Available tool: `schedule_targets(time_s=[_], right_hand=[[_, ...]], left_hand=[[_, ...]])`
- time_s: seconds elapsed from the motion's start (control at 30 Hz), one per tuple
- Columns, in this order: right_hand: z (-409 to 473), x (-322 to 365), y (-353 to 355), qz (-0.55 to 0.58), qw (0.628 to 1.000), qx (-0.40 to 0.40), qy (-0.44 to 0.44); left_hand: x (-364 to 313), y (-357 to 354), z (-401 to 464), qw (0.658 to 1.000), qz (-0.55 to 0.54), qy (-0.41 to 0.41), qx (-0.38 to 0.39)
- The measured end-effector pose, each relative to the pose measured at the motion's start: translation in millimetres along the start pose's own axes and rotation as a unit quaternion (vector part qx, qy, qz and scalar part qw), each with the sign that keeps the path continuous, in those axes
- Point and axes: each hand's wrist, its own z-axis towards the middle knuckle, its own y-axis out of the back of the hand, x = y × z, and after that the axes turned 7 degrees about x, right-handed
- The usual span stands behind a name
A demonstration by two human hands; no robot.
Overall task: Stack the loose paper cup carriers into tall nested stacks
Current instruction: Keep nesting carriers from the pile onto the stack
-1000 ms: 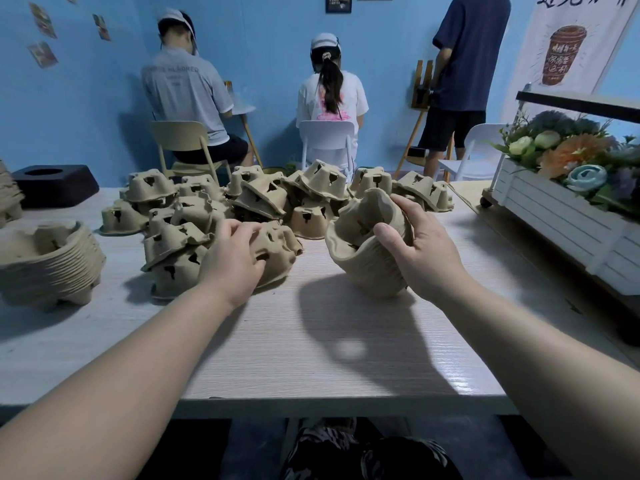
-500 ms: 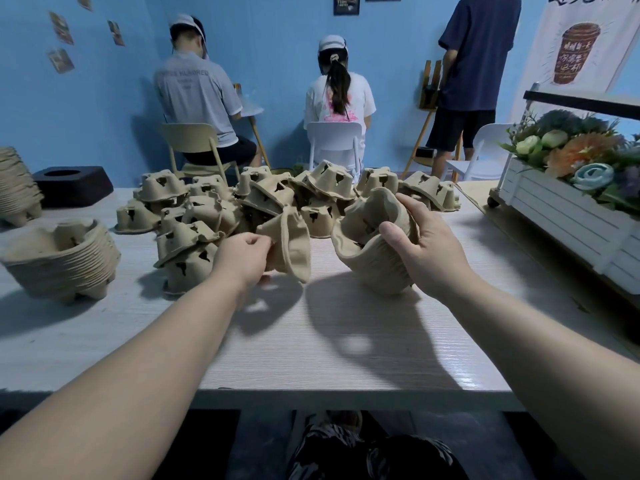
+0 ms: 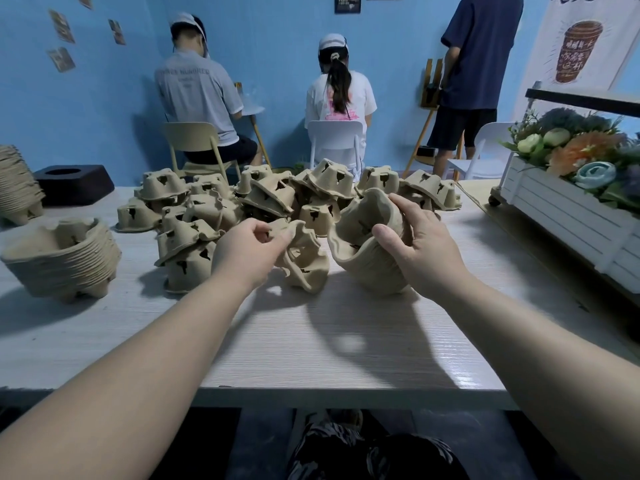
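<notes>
The person at the pale wooden table [image 3: 311, 348] has both arms stretched out over it. The left hand [image 3: 247, 252] has its thumb and fingers curled onto the near edge of a single pulp cup carrier [image 3: 304, 258], which hangs tilted on its side just to the right of that hand, its lower rim at or just above the tabletop; I cannot tell whether it touches. The right hand [image 3: 420, 251] grips a short nested stack of carriers [image 3: 367, 244], thumb hooked inside the open mouth and fingers wrapped over the far rim. That stack is tipped so its opening faces left, toward the single carrier, with a narrow gap between the two.

Behind both hands lies a jumbled pile of loose carriers [image 3: 263, 199], most upside down. Well off to the left, a finished nested stack [image 3: 62, 258] stands mouth-up on the table, and another tall stack [image 3: 17, 185] shows at the left edge beside a black block [image 3: 74, 183]. A white planter of flowers [image 3: 575, 188] stands to the right.
</notes>
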Motion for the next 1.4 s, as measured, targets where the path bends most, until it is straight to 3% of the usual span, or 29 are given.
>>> schedule_targets(time_s=[0.2, 0.4, 0.53, 0.67, 0.83, 0.97, 1.2, 1.4], right_hand=[[-0.4, -3.5, 3.6, 0.016, 1.0, -0.003, -0.006], [-0.3, -7.4, 5.0, 0.029, 1.0, -0.009, -0.003], [-0.9, -7.5, 6.7, 0.032, 0.999, -0.015, 0.001], [-0.8, -8.4, 7.4, 0.034, 0.999, -0.016, 0.005], [-1.4, -12.3, 7.6, 0.052, 0.998, -0.019, 0.003], [-1.5, -15.0, 9.7, 0.064, 0.998, -0.02, -0.009], [-4.8, -14.1, 11.5, 0.054, 0.998, -0.026, -0.001], [-2.4, -11.2, 9.4, 0.032, 0.999, -0.02, 0.01]], left_hand=[[-3.7, 0.0, 3.9, 0.998, 0.053, 0.019, 0.004], [-3.4, 11.6, 4.9, 0.985, -0.161, 0.05, -0.027], [-16.7, 19.5, 4.4, 0.969, -0.24, 0.045, -0.043], [-33.7, 24.8, 4.5, 0.933, -0.349, 0.059, -0.063], [-58.8, 10.7, -5.8, 0.903, -0.426, 0.052, 0.036], [-72.4, -13.9, -14.7, 0.91, -0.401, 0.029, 0.105], [-75.1, -32.2, -20.9, 0.914, -0.396, 0.042, 0.074], [-74.6, -41.2, -27.8, 0.926, -0.357, 0.006, 0.121]])
